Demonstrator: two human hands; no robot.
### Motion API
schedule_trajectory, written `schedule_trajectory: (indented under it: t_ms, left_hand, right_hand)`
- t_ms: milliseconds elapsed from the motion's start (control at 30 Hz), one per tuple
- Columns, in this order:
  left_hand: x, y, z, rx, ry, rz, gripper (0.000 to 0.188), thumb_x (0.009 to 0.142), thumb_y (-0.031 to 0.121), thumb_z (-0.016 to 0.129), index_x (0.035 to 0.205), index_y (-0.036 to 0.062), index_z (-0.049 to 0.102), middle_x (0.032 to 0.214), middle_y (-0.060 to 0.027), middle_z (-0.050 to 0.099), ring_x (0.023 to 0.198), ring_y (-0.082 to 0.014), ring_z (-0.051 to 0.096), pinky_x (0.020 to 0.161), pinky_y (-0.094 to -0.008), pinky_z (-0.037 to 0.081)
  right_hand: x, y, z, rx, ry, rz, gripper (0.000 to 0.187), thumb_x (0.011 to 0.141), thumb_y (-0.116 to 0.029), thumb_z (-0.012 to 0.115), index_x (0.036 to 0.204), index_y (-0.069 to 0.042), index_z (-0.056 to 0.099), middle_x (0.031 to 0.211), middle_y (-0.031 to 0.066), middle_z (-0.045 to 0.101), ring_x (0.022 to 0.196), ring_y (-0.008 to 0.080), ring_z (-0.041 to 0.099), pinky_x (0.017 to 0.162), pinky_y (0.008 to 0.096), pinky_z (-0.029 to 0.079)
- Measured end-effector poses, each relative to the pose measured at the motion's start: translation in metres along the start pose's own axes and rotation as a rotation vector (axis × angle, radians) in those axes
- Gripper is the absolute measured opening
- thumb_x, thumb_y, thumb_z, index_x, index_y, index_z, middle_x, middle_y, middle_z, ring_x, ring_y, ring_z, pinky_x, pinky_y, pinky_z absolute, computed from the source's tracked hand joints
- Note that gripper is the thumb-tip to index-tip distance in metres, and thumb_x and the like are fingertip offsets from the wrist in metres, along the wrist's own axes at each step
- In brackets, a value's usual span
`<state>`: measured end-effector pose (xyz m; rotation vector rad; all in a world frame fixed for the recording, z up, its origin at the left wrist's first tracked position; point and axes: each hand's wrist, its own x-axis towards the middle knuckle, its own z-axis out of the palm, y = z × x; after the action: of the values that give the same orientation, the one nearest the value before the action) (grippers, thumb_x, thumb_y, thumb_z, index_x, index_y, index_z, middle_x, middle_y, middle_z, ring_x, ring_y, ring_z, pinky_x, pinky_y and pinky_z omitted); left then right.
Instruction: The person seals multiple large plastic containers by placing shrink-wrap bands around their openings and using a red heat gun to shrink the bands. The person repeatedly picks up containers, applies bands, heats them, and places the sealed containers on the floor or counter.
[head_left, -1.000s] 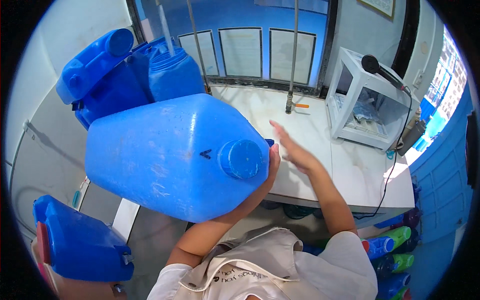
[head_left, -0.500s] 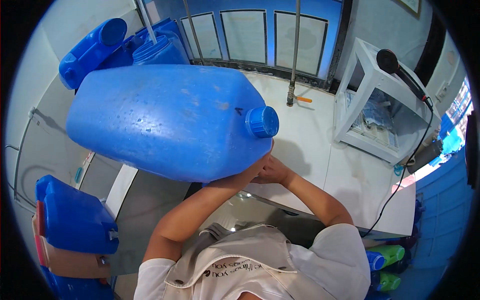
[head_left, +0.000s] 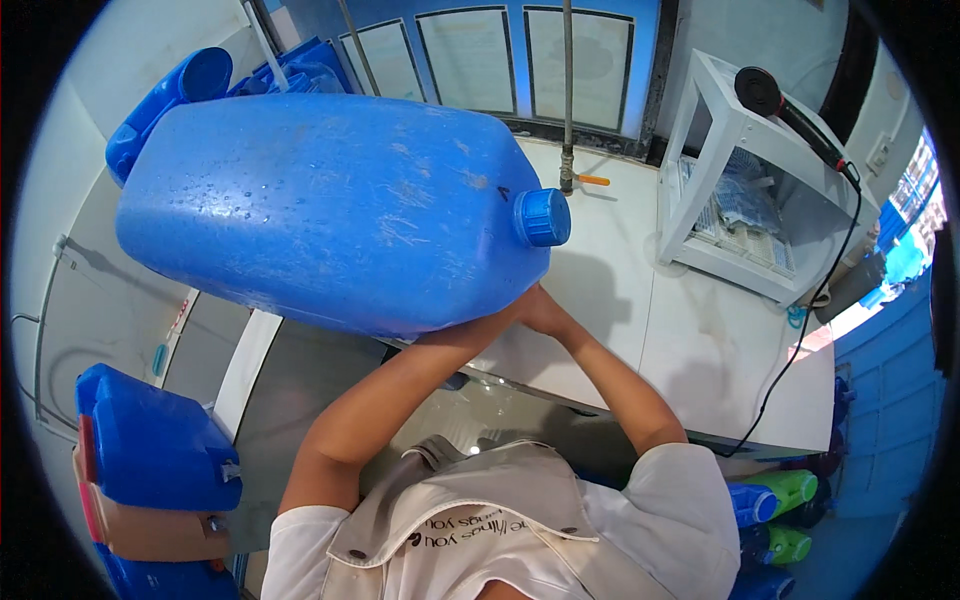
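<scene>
A large blue plastic jug (head_left: 330, 215) lies on its side across the upper left, its screw cap (head_left: 545, 217) facing right. Scuffs and water drops mark its surface. My left forearm passes along the jug's near side toward the capped end, where the hand disappears beneath it. My right hand (head_left: 541, 311) is against the jug's lower right edge, close to the left wrist. The fingers of both hands are hidden, so their grip does not show.
A white counter (head_left: 600, 270) bears a pipe valve with an orange handle (head_left: 592, 181) and a white open-sided stand (head_left: 745, 200) with a corded black handheld device (head_left: 790, 115). More blue jugs (head_left: 160, 435) stand lower left and behind. Blue and green bottles (head_left: 780, 495) are at lower right.
The jug has shifted a little right and away from me, turning slightly. My right hand has moved up against the jug, and its fingers are now hidden. The view has shifted slightly too.
</scene>
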<state>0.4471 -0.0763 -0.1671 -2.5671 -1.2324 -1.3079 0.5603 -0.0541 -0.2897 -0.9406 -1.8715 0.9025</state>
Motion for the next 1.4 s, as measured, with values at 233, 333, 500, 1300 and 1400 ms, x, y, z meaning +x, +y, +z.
schedule_trajectory:
  t_ms: [233,333,500,1300,1400]
  left_hand:
    - [0.007,-0.023,0.012,0.112,0.234,0.128,0.018,0.083,0.021,0.057,0.081,0.0037,0.056,0.076,-0.0130,0.057,0.074,-0.0278,0.056,0.068,-0.0391,0.044]
    - [0.006,-0.051,0.021,0.202,0.380,0.192,0.019,0.082,0.022,0.058,0.084,0.0025,0.056,0.080,-0.0144,0.058,0.077,-0.0295,0.057,0.071,-0.0399,0.044]
    - [0.024,-0.042,-0.044,0.303,0.327,-0.094,0.025,0.091,0.028,0.050,0.086,0.0033,0.056,0.081,-0.0093,0.055,0.075,-0.0207,0.053,0.067,-0.0373,0.042]
    - [0.265,-0.092,-0.033,-1.714,-0.264,-0.950,0.047,0.095,0.037,0.037,0.103,-0.0091,0.042,0.085,-0.0205,0.056,0.079,-0.0328,0.060,0.073,-0.0466,0.054]
    - [0.279,-0.112,-0.025,-1.658,-0.251,-0.929,0.046,0.095,0.036,0.038,0.106,-0.0084,0.040,0.083,-0.0201,0.056,0.076,-0.0323,0.060,0.068,-0.0460,0.056]
  right_hand:
    - [-0.030,0.011,-0.047,-0.585,0.020,-0.195,0.100,0.053,-0.026,0.080,0.135,-0.011,0.026,0.139,0.0192,0.013,0.131,0.0452,0.010,0.107,0.0505,0.024]
    - [-0.056,0.016,-0.072,-0.546,0.167,-0.141,0.094,0.054,-0.024,0.080,0.133,-0.015,0.030,0.139,0.0191,0.014,0.131,0.0451,0.012,0.106,0.0501,0.025]
    - [-0.113,0.022,-0.117,-0.588,0.501,0.029,0.087,0.056,-0.019,0.081,0.126,-0.007,0.031,0.138,0.0233,0.015,0.128,0.0435,0.020,0.104,0.0470,0.027]
    - [0.084,0.195,-0.157,1.200,0.714,0.321,0.046,0.085,-0.048,0.046,0.104,-0.007,0.050,0.085,0.0045,0.052,0.079,0.0165,0.050,0.079,0.0305,0.042]
    - [0.106,0.144,-0.145,1.033,0.744,0.245,0.043,0.087,-0.045,0.043,0.105,-0.006,0.052,0.087,0.0039,0.055,0.080,0.0156,0.051,0.077,0.0294,0.043]
